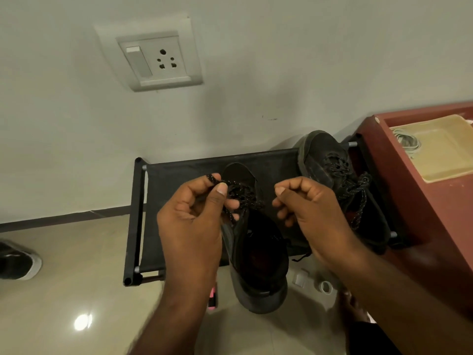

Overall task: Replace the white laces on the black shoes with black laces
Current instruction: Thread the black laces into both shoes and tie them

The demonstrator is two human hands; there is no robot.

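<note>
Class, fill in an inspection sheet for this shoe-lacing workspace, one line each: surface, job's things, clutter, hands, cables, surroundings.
Surface: black fabric rack standing on a glossy tiled floor.
Job's things: near shoe threaded with a black lace; far shoe laced in black; white coil, possibly laces, in a beige tray.
Clutter: tape roll, small white item and pink-and-black object on the floor.
Hands: left hand pinches the lace; right hand curled, hold unclear.
Cables: nothing seen for certain.
Surroundings: wall socket, red-brown cabinet, another shoe at the left.
</note>
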